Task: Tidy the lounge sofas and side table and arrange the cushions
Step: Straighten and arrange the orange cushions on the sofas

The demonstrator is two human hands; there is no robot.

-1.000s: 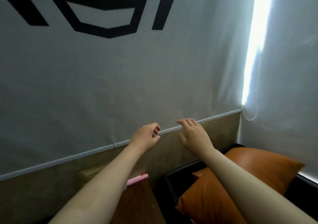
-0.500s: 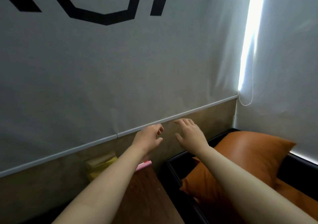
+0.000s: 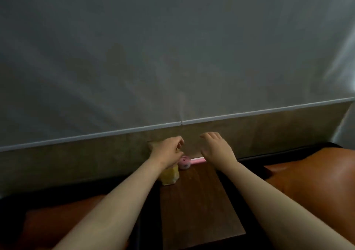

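Both forearms reach forward over the worktop (image 3: 196,207), a narrow dark wood surface set between two sofas.

Left hand (image 3: 167,151): raised at the far left corner of the worktop, directly over a yellow pack (image 3: 170,175). Its fingers (image 3: 179,141) are curled inward. The hand covers the upper part of the pack, so I cannot tell whether it grips the pack or only hovers in front of it.

Right hand (image 3: 217,148): raised just beside the left, palm down. Its fingers (image 3: 209,135) are loosely spread and slightly bent, and hold nothing.

Items on the worktop: the pack stands upright at the far edge against the wall (image 3: 76,157). A pink item (image 3: 184,162) with a round head lies just beside it, its handle running right along the wall and passing under the right wrist.

Seating: an orange cushion (image 3: 311,188) lies on the right sofa, beside the worktop. A second orange cushion (image 3: 57,221) lies on the left sofa, partly hidden by the left forearm.

Behind: a white blind (image 3: 172,57) hangs down the wall, with its bottom rail (image 3: 249,113) above both hands.
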